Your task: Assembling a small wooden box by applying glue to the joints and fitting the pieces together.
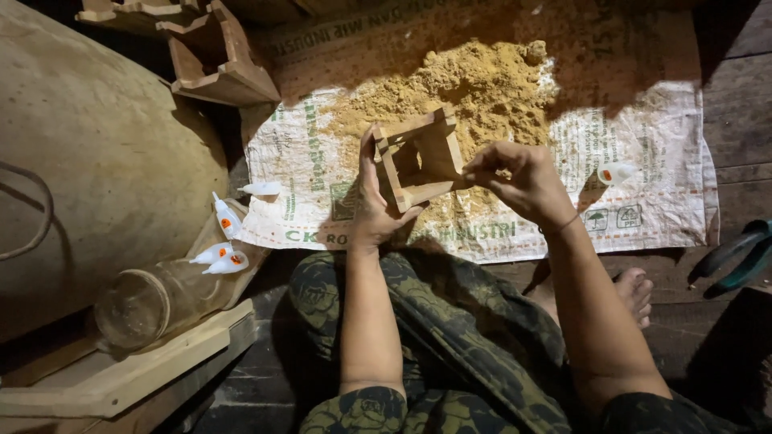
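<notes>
At the centre of the frame I am holding a small open wooden box frame point(418, 159) above a pile of sawdust point(458, 88). My left hand point(374, 205) is cupping the frame's left side, thumb up along its edge and fingers wrapped closed beneath it. My right hand point(519, 178) is sitting at the frame's right corner, its fingers curled tightly inward and pinching together; I cannot tell whether anything is held in that pinch. The sawdust is lying on a printed woven sack point(643, 161) spread across the upper middle. A small white glue tube point(618, 172) is resting on the sack, right of centre. More white tubes point(223, 241) are clustering at the left near a glass jar point(157, 301).
</notes>
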